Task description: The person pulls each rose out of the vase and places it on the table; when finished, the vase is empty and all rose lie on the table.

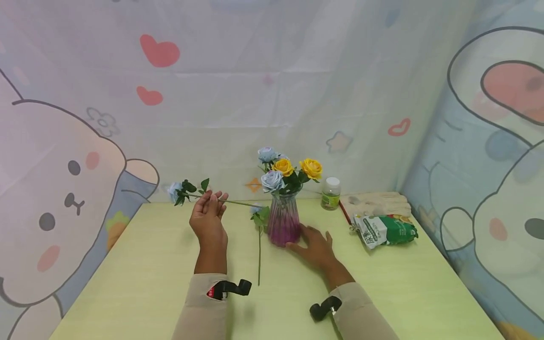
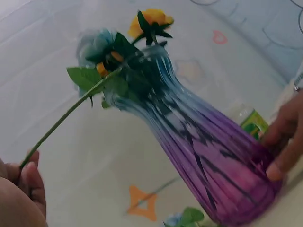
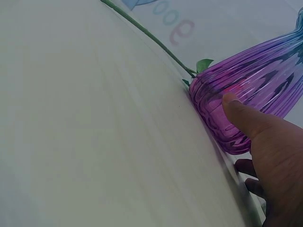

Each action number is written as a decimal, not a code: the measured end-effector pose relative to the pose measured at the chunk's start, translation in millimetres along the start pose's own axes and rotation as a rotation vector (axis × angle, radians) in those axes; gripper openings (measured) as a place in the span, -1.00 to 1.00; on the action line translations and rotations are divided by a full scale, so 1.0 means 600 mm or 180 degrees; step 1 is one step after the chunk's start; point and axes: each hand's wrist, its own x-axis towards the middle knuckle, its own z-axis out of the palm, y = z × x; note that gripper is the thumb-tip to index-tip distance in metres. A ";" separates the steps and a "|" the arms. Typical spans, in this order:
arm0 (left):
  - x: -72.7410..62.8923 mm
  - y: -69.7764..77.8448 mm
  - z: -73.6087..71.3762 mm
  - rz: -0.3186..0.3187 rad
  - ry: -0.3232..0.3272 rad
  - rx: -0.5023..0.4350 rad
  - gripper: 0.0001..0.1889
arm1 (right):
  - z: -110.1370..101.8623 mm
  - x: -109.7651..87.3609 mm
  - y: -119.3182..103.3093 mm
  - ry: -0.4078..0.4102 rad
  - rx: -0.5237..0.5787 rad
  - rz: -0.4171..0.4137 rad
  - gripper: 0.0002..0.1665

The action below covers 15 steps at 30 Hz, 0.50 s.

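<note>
A glass vase (image 1: 284, 222), purple below and clear blue-grey above, stands upright with blue roses (image 1: 272, 181) and yellow roses (image 1: 311, 168) in it. My left hand (image 1: 210, 217) pinches the stem of another blue rose (image 1: 174, 192) left of the vase; its bloom points left and its stem runs right. In the left wrist view the stem end overlaps the vase's mouth. My right hand (image 1: 316, 245) holds the base of the vase, thumb (image 3: 236, 111) at the front and fingers round the right side. One more rose lies on the table, its green stem (image 1: 259, 255) toward me.
Right of the vase stands a small jar (image 1: 330, 193) with a white lid and green label. Farther right are a green and white packet (image 1: 386, 230), pale gloves (image 1: 376, 204) and a thin red stick (image 1: 344, 212) on the table (image 1: 140, 283). A printed cloth (image 1: 221, 104) hangs behind.
</note>
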 end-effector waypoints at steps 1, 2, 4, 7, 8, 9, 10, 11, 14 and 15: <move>0.003 -0.002 -0.006 -0.0090 -0.0094 0.0099 -0.80 | 0.000 0.000 0.000 -0.0002 0.0001 0.0006 0.03; 0.005 -0.005 -0.014 -0.0188 -0.0199 0.0230 -0.80 | 0.000 0.000 -0.001 -0.0004 0.0007 0.0012 0.04; 0.012 -0.011 -0.030 -0.0372 -0.0434 0.0587 -0.79 | 0.001 0.000 -0.001 -0.0010 0.0005 0.0017 0.04; 0.023 -0.021 -0.057 -0.0587 -0.0811 0.1256 -0.75 | 0.001 0.000 -0.001 -0.0022 -0.0002 0.0018 0.04; 0.027 -0.024 -0.066 -0.0643 -0.0928 0.1461 -0.73 | 0.001 0.000 -0.001 -0.0022 -0.0002 0.0016 0.04; 0.031 -0.027 -0.074 -0.0687 -0.1045 0.1657 -0.71 | 0.001 0.000 -0.002 -0.0018 -0.0004 0.0015 0.03; 0.035 -0.031 -0.081 -0.0720 -0.1152 0.1838 -0.70 | 0.000 0.000 -0.003 -0.0010 -0.0002 0.0014 0.03; 0.037 -0.034 -0.088 -0.0744 -0.1275 0.1993 -0.69 | -0.001 0.000 -0.004 -0.0015 -0.0012 0.0017 0.03; 0.044 -0.043 -0.102 -0.0723 -0.1579 0.2361 -0.69 | -0.004 -0.002 -0.007 -0.0022 -0.0007 0.0029 0.03; 0.047 -0.047 -0.106 -0.0693 -0.1664 0.2495 -0.70 | -0.004 -0.002 -0.007 -0.0027 -0.0012 0.0038 0.03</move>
